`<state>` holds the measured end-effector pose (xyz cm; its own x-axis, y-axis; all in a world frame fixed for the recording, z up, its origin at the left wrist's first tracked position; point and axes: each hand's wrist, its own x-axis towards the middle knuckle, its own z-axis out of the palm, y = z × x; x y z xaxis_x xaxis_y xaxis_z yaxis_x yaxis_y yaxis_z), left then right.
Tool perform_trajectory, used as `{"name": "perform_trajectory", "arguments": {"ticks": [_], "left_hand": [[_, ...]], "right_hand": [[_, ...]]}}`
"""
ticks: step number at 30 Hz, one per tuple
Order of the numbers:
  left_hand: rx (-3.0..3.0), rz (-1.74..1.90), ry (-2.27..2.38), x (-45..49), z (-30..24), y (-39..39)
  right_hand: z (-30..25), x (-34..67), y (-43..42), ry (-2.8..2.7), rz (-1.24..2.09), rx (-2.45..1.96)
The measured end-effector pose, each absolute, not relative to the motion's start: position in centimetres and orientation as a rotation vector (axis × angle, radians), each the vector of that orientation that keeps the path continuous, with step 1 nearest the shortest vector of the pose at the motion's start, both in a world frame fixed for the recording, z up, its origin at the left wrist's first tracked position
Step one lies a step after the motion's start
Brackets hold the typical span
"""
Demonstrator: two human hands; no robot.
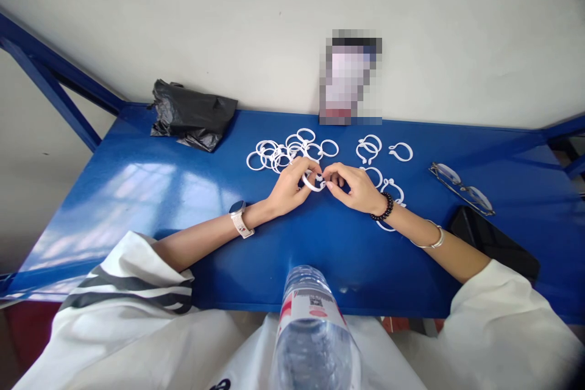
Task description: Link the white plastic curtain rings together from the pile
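Note:
In front of me, my left hand is closed around a white plastic curtain ring. My right hand pinches at the ring's right side, where its ends seem to meet; the fingertips partly hide that spot. Beyond my left hand lies a pile of closed-looking white rings, several overlapping. Past and beside my right hand are more loose rings, some with a gap and small knobbed ends, such as one ring lying apart. My right wrist and forearm partly cover others.
A crumpled black plastic bag lies at the blue table's back left. A pixelated upright object leans on the wall. Glasses and a black phone-like slab are right. A water bottle stands close to my body.

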<state>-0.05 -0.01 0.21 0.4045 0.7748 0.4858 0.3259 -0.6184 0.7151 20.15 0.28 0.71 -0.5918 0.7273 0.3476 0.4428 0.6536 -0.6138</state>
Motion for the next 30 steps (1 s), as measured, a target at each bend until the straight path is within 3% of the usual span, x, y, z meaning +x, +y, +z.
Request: {"name": "perform_trajectory", "arguments": {"ticks": [30], "left_hand": [[2.141, 1.065, 0.896, -0.06, 0.56, -0.2]], "right_hand": [[0.73, 20.02, 0.39, -2.269, 0.613, -0.973]]}}
